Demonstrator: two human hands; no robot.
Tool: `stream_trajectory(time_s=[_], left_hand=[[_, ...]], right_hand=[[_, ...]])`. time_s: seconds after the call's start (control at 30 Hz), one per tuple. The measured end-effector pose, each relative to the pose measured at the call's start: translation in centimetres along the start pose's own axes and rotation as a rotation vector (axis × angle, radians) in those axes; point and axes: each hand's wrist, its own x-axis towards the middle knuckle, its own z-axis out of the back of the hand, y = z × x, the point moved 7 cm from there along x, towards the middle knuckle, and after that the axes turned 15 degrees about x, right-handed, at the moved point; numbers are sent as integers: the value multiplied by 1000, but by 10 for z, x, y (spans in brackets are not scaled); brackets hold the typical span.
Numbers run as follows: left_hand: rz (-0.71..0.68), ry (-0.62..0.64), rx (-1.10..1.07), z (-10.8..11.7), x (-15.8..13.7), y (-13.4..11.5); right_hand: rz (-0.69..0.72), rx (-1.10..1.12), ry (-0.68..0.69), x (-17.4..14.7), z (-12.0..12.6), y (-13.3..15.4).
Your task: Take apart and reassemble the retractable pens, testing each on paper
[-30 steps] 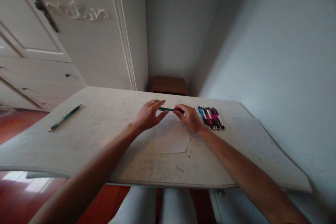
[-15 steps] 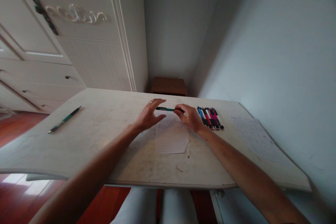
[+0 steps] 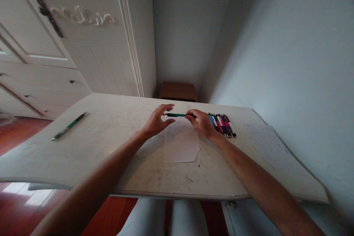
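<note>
Between my hands a green pen (image 3: 179, 115) lies level above the top of a lined sheet of paper (image 3: 181, 143). The pen's right end is pinched in the fingers of my right hand (image 3: 201, 122). My left hand (image 3: 157, 120), with a ring on one finger, has its thumb and fingers spread around the pen's left end; no grip on it shows. Just right of my right hand is a row of several pens (image 3: 222, 124) in blue, white, pink and black. Far to the left another green pen (image 3: 69, 126) rests on the white table (image 3: 110, 118).
A second written sheet (image 3: 272, 145) lies at the table's right side, near the pale wall (image 3: 304, 62). Behind the table stands a small brown cabinet (image 3: 178, 90). White cupboards with drawers (image 3: 49, 77) rise at the left. Small scraps (image 3: 189, 179) lie near the front edge.
The green pen has shifted slightly to the right along with my right hand. My left hand stays spread in nearly the same place.
</note>
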Motion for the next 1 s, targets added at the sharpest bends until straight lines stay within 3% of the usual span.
stream_trajectory(time_s=[0.1, 0.2, 0.3, 0.47, 0.57, 0.7, 0.8, 1.0], left_hand=[[83, -17, 18, 1, -1, 6], [179, 61, 53, -5, -1, 13], [161, 121, 50, -9, 0, 13], [50, -61, -45, 1, 1, 4], [72, -93, -33, 2, -1, 5], [186, 49, -15, -8, -3, 15], [184, 170, -21, -17, -5, 16], [0, -15, -75, -3, 0, 0]], right_hand=[[3, 8, -14, 0, 1, 0], [4, 9, -17, 0, 1, 0], [7, -3, -13, 0, 0, 0], [-6, 9, -13, 0, 1, -2], [3, 10, -14, 0, 1, -1], [14, 4, -19, -1, 1, -1], [11, 1, -16, -1, 1, -1], [0, 10, -17, 0, 2, -3]])
